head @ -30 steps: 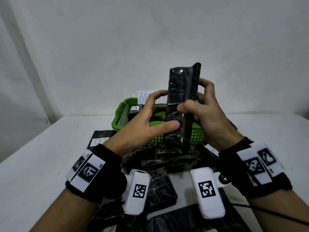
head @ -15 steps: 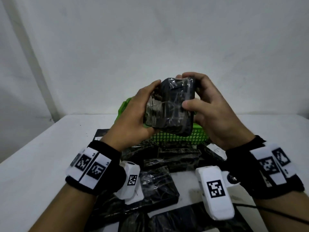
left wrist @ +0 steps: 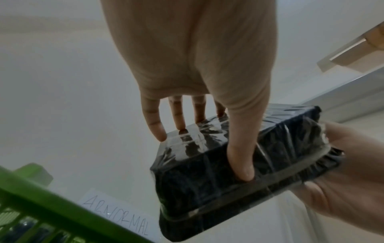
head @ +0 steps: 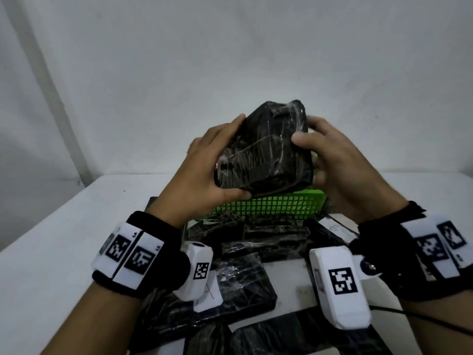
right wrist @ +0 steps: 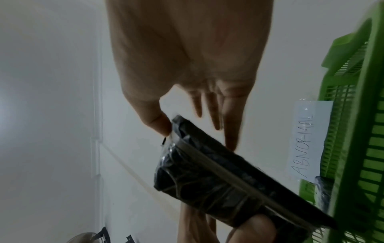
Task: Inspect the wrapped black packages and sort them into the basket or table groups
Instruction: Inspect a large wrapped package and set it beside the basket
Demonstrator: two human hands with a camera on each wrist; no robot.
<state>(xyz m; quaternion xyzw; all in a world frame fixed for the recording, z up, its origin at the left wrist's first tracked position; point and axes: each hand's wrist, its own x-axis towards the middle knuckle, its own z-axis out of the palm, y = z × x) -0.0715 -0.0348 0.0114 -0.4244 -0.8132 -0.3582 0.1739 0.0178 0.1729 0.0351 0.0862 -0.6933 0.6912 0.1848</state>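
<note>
A black package (head: 266, 155) wrapped in clear film is held up above the green basket (head: 276, 207), its broad face tilted toward me. My left hand (head: 207, 167) grips its left end, thumb underneath and fingers across the far side. My right hand (head: 332, 160) grips the right end, thumb on the near face. The left wrist view shows the package (left wrist: 239, 164) with the thumb pressed into its side. In the right wrist view the package (right wrist: 218, 180) is pinched at its upper corner.
Several more wrapped black packages (head: 243, 285) lie on the white table (head: 51, 252) between my wrists and the basket, some with white paper slips. A paper label reading ABNORMAL (left wrist: 118, 213) stands by the basket. A white wall rises close behind.
The package stood upright and edge-on a second ago. Both hands have turned it so its broad face shows, and it now tilts back a little further.
</note>
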